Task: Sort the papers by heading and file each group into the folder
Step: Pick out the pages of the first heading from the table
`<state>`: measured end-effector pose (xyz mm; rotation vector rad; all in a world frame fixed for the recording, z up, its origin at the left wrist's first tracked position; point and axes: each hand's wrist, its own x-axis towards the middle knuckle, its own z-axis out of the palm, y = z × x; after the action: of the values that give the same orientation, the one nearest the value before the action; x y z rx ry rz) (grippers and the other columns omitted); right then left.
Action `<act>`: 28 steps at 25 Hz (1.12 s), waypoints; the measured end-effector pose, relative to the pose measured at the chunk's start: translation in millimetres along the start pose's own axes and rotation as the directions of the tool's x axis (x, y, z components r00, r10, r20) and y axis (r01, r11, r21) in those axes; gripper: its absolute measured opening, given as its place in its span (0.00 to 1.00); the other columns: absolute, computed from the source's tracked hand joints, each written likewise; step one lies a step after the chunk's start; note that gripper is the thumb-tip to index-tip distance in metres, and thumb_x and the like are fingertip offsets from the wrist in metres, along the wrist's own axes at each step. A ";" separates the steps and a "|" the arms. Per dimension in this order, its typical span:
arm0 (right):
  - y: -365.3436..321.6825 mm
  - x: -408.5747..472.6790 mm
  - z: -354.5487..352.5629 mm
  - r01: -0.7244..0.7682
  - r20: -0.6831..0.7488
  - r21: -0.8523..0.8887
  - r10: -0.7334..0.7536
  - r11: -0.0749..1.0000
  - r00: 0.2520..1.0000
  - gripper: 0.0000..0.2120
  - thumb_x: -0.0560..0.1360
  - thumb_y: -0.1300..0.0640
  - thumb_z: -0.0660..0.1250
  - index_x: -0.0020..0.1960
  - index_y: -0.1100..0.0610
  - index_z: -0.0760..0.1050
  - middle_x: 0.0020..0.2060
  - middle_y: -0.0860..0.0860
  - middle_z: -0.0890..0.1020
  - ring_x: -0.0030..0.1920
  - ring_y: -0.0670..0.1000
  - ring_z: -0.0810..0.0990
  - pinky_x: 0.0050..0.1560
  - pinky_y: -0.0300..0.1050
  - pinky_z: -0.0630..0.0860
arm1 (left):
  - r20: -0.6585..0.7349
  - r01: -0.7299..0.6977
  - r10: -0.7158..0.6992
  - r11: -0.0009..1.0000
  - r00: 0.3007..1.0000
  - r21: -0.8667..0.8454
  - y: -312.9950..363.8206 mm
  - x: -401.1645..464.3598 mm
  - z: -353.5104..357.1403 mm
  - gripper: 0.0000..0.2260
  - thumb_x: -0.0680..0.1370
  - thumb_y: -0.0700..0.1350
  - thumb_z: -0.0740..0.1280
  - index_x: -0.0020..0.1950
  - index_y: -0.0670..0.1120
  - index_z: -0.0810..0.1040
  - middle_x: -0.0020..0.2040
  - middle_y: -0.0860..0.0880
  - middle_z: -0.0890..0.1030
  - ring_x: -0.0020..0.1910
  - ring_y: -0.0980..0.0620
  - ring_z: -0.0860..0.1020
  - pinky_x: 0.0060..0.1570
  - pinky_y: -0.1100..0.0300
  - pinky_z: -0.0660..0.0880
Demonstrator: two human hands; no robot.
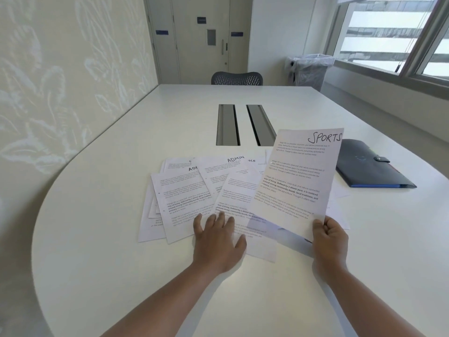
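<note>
Right hand (328, 237) is pinching the bottom edge of one sheet (295, 181) and holding it up off the table (102, 239), tilted back so the handwritten heading SPORTS at its top right corner is readable. Thumb is lying on the front face, fingers curling behind; the grip is clamped on the paper's lower right corner. Likely reason for the lift: reading the heading to decide its group.

Left hand (217, 239) is lying flat, fingers spread and straight, pressing down on the near edge of the loose papers (194, 198). It is gripping nothing. Probably it is pinning the pile so the other sheets are not dragging along while one is being taken.

The papers are lying fanned and overlapping near the middle of the table, towards its near edge. Two are showing ADMIN headings at their far ends; another heading ends in "NCE", the rest hidden under a neighbour. More sheets are lying under the raised one, towards the right.

The folder (371, 166), dark with a snap strap, is lying closed near the table's right edge, just beside the rightmost sheets. Nothing appears filed yet; sorting is judged to be at an early stage, with no separate groups laid out.

Two cable slots (240, 125) are running along the table's centre beyond the papers. A chair (237, 78) is standing at the far edge, a lined bin (309, 69) by the window.
</note>
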<state>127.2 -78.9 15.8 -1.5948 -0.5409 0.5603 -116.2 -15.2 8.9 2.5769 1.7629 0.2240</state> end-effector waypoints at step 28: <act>-1.5 8.4 26.9 0.180 0.351 -0.177 -0.109 0.968 0.930 0.12 0.83 0.60 0.61 0.46 0.50 0.79 0.42 0.49 0.84 0.45 0.54 0.81 0.44 0.50 0.76 | 0.306 0.742 -0.741 0.367 0.598 -0.561 -73.7 34.7 -48.0 0.35 0.67 0.42 0.80 0.67 0.43 0.63 0.66 0.42 0.70 0.62 0.40 0.77 0.60 0.47 0.79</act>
<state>116.4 -52.8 14.7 -1.6446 -0.9965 0.6893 -178.1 40.5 53.6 1.1220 2.1340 0.6508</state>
